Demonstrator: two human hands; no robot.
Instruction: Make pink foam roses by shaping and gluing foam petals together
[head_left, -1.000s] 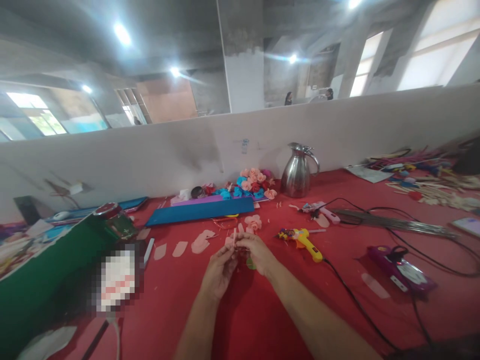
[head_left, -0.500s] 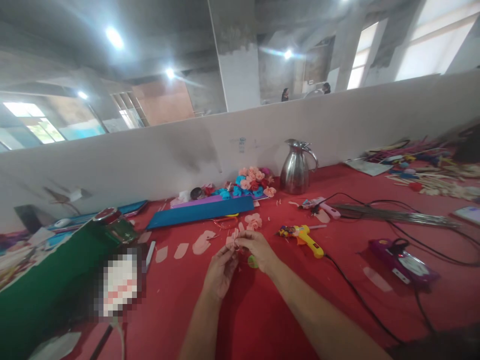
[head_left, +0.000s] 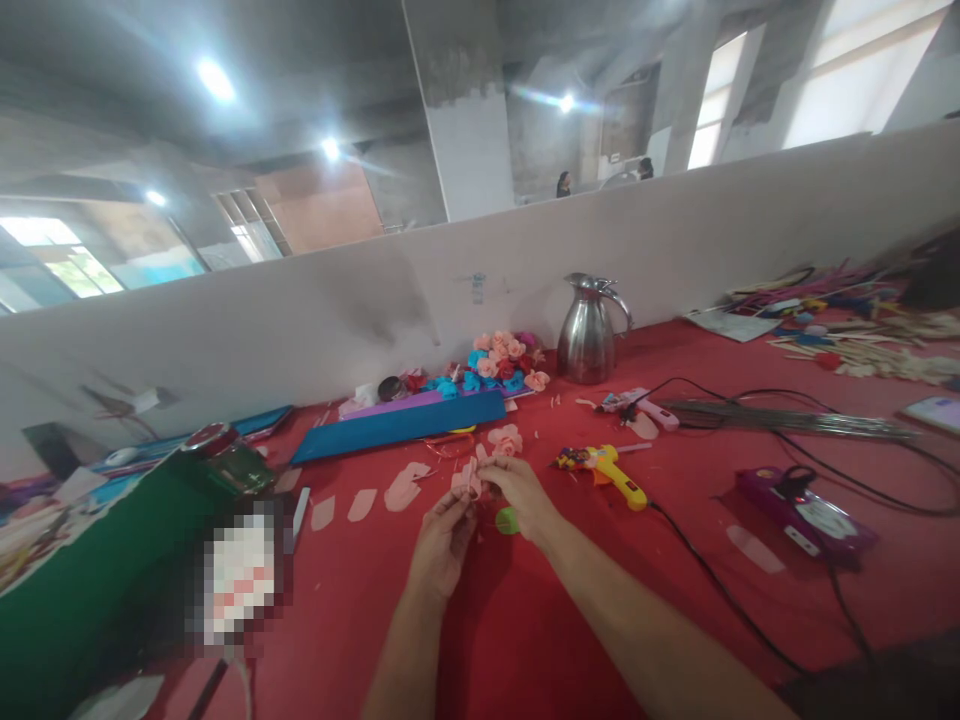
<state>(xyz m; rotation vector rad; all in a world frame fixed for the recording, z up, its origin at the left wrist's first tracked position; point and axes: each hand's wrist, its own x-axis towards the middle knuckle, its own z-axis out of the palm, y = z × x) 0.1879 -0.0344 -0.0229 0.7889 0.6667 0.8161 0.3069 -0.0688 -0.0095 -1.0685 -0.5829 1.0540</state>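
Observation:
Between my two hands is a small pink paper flower (head_left: pixel 470 478), held above the red table (head_left: pixel 495 640). My left hand (head_left: pixel 444 535) pinches it from below and the left. On its right side, the bent fingers of my right hand (head_left: pixel 519 497) close on the petals; the fingertips are partly hidden. Just behind lies a finished-looking pink rose (head_left: pixel 506 440). Loose pink petals (head_left: pixel 403 488) are spread to the left of my hands. Under my right wrist a green disc (head_left: pixel 508 520) shows. A yellow glue gun (head_left: pixel 616 478) rests to the right.
A blue board (head_left: pixel 397 425) lies behind, with pink, red and blue paper flowers (head_left: pixel 506 355) beyond it. A steel jug (head_left: pixel 586 330) stands by the low wall. At right are a purple power strip (head_left: pixel 806 515), cables and wires (head_left: pixel 795 420). A green box (head_left: pixel 112 560) stands left.
My hands stay almost in place, with the right fingers shifting slightly at the petals. The whole view has tilted a little; nothing on the table has visibly moved.

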